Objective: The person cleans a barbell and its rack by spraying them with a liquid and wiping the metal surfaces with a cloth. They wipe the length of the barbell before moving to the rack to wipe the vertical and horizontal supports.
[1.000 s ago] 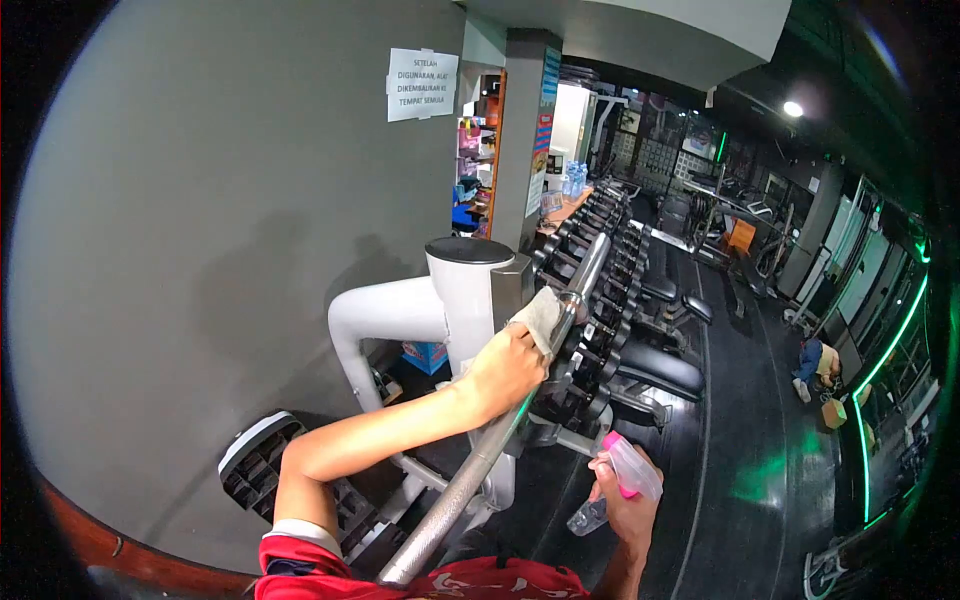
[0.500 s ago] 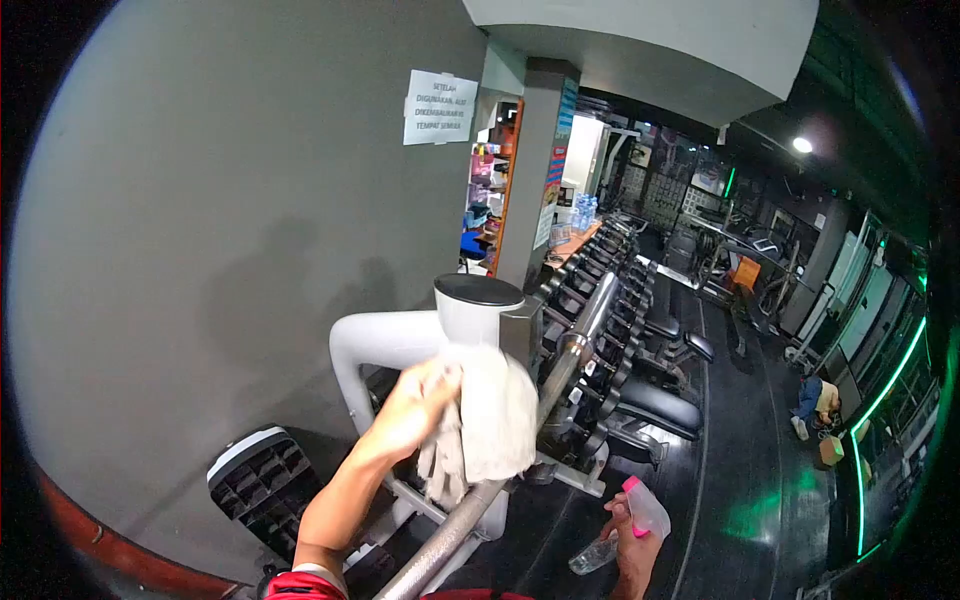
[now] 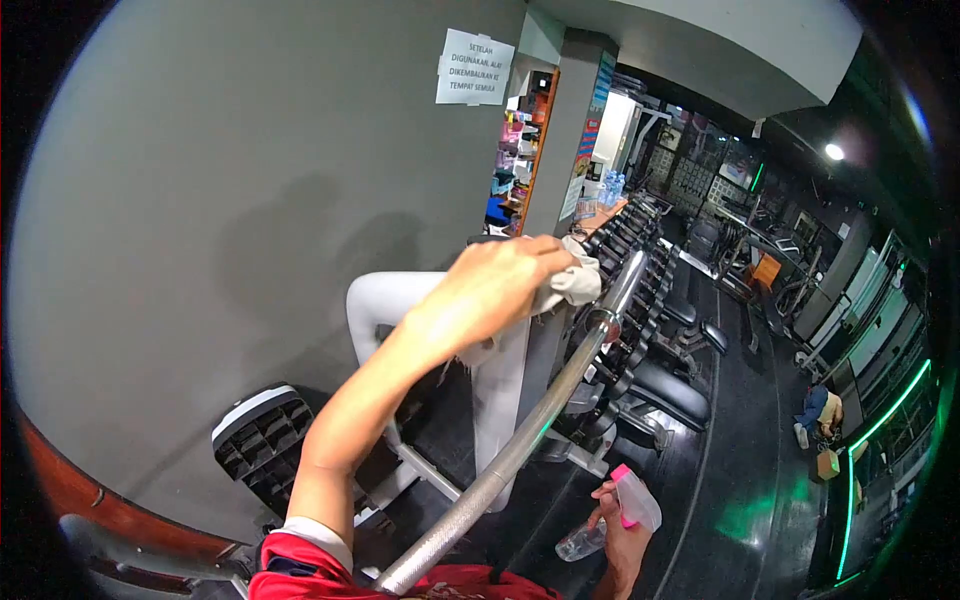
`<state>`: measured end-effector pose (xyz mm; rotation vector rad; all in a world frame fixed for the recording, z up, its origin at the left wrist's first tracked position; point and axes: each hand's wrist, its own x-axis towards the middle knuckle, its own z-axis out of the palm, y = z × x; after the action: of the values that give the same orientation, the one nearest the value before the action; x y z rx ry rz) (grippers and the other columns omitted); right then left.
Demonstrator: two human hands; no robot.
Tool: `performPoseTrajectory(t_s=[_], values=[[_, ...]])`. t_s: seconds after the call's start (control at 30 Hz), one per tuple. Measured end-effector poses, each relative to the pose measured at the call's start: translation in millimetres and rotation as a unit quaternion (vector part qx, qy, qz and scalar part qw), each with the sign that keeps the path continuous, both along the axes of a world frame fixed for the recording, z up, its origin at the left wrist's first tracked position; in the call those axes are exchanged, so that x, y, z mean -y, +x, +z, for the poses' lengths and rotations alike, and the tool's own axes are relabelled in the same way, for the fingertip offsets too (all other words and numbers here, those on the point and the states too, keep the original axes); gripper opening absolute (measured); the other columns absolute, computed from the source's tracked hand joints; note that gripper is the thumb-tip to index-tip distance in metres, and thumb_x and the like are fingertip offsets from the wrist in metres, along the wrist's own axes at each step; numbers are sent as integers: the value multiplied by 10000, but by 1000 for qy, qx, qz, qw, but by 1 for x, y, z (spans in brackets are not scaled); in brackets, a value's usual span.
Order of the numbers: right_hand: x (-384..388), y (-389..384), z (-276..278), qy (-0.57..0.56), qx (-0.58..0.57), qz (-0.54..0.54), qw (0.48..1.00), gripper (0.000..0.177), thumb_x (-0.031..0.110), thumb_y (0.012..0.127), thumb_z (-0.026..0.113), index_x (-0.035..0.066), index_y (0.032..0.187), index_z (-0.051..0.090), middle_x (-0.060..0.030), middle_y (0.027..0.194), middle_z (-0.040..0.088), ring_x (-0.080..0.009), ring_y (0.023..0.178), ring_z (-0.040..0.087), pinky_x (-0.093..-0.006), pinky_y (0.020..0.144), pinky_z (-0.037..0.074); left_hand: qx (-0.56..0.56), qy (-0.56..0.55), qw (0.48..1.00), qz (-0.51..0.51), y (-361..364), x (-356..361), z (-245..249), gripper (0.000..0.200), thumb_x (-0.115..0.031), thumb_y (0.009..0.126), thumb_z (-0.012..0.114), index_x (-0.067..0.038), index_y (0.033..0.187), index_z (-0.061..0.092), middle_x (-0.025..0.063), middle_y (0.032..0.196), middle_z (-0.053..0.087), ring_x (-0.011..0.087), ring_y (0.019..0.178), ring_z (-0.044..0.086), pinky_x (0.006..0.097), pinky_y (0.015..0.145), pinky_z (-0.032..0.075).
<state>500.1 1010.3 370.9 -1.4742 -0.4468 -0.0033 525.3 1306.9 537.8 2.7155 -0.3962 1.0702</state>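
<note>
My left hand [image 3: 497,285] is closed on a whitish cloth [image 3: 574,284] at the top of a white metal upright [image 3: 500,395]. The hand and cloth mostly cover the black cap on that post. A long steel barbell [image 3: 512,452] slants past, just right of the upright. Low on the right, my right hand [image 3: 626,548] grips a clear spray bottle [image 3: 638,500] with a pink collar, held tilted over the dark floor.
A grey wall [image 3: 250,150] with a paper notice [image 3: 476,67] stands on the left. A ribbed black step platform [image 3: 265,440] leans near it. Beyond the bar are a dumbbell rack [image 3: 640,300] and black benches [image 3: 670,392]. A person [image 3: 820,412] is low on the floor at far right.
My left hand has moved up and right with the cloth, from the front of the post to its top. The view has shifted slightly; my right hand still holds the spray bottle.
</note>
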Motion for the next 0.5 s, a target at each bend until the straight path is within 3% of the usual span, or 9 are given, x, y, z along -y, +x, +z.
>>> performPoseTrajectory(t_s=[0.2, 0.3, 0.4, 0.5], values=[[9, 0, 2, 2, 0, -15, 1000, 190, 93, 824, 663, -61, 912, 595, -127, 756, 634, -127, 486, 560, -258, 425, 457, -51, 12, 997, 50, -5, -6, 9, 371, 52, 712, 513, -45, 1057, 605, 140, 1060, 609, 357, 965, 589, 429, 822, 492], [14, -2, 3, 7, -5, -23, 1000, 188, 90, 822, 662, -62, 908, 593, -134, 753, 636, -126, 478, 557, -256, 424, 454, -32, -14, 992, 125, -7, -7, 12, 372, 49, 716, 511, -30, 1066, 607, 145, 1037, 612, 345, 946, 603, 427, 822, 494], [18, -5, 2, 2, -4, -24, 1000, 183, 85, 819, 660, -61, 906, 593, -135, 750, 638, -126, 474, 555, -254, 424, 451, -46, -6, 977, 208, -2, -44, 5, 372, 32, 713, 518, -18, 1073, 599, 166, 1049, 609, 347, 965, 599, 426, 829, 491], [18, -6, 4, -5, -4, -24, 1000, 178, 78, 817, 660, -59, 911, 596, -130, 749, 640, -127, 472, 553, -254, 424, 449, -82, -28, 970, 227, -12, -65, 6, 365, 55, 711, 494, -11, 1055, 594, 178, 1027, 612, 359, 970, 590, 429, 844, 479]])
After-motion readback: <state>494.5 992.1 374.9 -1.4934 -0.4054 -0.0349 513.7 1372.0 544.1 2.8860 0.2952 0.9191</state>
